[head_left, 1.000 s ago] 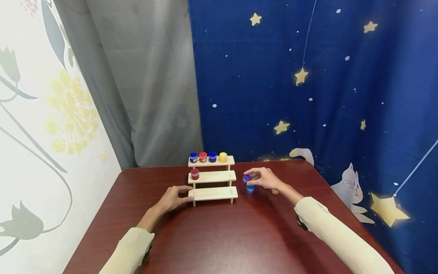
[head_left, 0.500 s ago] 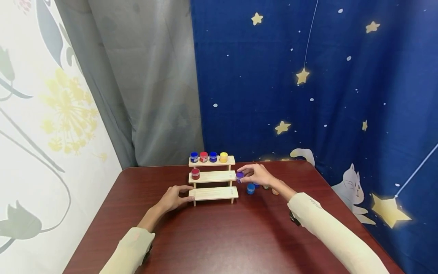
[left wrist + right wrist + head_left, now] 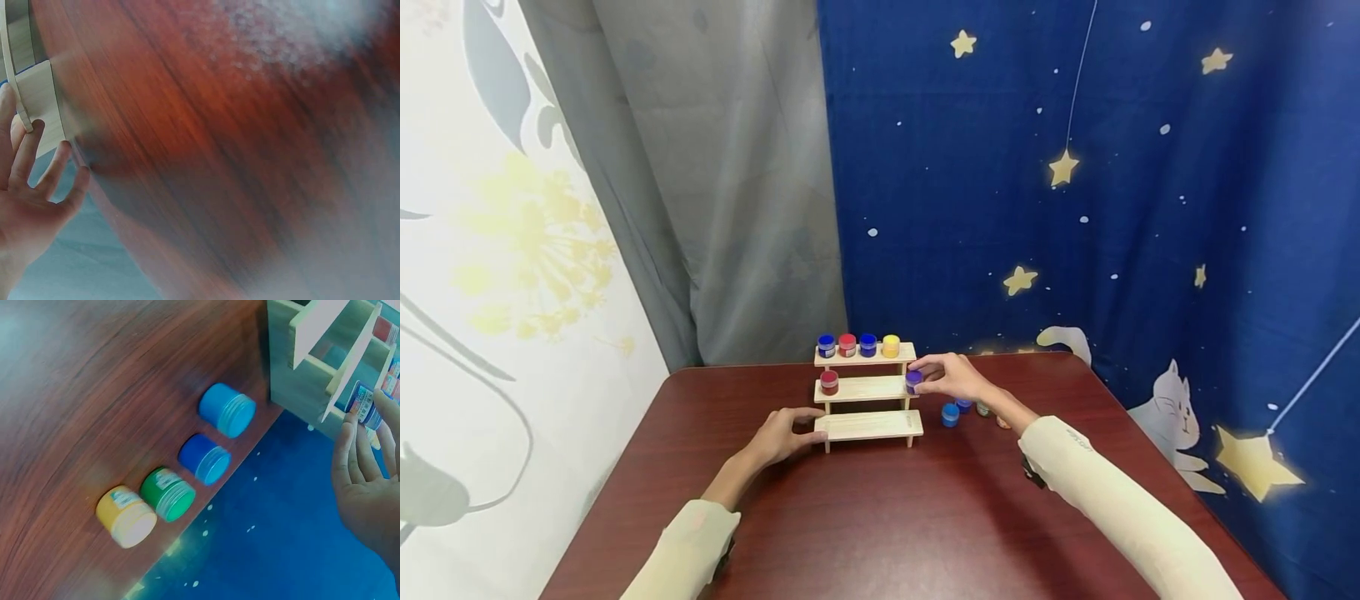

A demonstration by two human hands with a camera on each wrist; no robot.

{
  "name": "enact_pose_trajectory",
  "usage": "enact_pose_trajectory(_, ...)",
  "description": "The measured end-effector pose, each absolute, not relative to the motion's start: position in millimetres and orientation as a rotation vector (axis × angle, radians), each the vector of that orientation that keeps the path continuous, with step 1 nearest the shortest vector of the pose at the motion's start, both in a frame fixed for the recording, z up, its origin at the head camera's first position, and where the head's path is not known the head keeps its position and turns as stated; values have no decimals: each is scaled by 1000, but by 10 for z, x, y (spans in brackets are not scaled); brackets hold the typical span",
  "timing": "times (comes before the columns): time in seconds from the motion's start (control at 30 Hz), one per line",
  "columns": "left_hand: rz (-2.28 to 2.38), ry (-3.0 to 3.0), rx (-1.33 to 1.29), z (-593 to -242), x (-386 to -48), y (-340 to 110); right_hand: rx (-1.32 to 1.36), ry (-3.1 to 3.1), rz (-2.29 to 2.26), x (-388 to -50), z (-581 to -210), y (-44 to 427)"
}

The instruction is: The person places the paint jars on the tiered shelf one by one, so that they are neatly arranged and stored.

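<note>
A three-step wooden display stand (image 3: 868,425) stands on the table. My left hand (image 3: 778,435) holds the left end of its lowest step between thumb and fingers; in the left wrist view, the fingers (image 3: 53,165) reach to the stand's pale boards. My right hand (image 3: 953,377) pinches a purple paint jar (image 3: 913,382) at the right end of the middle step. Whether the jar's base touches the board cannot be told. A dark red jar (image 3: 829,382) sits at that step's left end. Along the top step stand blue (image 3: 827,345), red (image 3: 847,344), dark blue (image 3: 868,344) and yellow (image 3: 891,346) jars.
Right of the stand, a light blue jar (image 3: 227,410), a dark blue jar (image 3: 204,459), a green jar (image 3: 167,494) and a yellow-orange jar (image 3: 126,516) form a row on the dark red wooden table (image 3: 880,517). A blue star-print curtain (image 3: 955,208) hangs behind.
My right hand has carried the purple jar leftward from beside the light blue jar to the middle step's right end. The left hand has stayed at the stand.
</note>
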State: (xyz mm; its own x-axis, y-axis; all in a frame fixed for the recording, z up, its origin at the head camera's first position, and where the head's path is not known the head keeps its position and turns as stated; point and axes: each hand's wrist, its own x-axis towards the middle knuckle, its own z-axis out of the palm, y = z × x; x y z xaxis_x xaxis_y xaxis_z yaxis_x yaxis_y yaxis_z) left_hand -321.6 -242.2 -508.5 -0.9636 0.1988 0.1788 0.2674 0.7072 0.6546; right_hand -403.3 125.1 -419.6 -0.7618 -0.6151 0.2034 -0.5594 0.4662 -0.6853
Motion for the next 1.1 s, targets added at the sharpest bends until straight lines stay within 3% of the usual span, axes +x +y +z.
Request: enact_pose_trajectory(1.1,-1085,-2841,-359,-5072,-3195,-2414,-1043,2662,-1212,-4119,-4360,284)
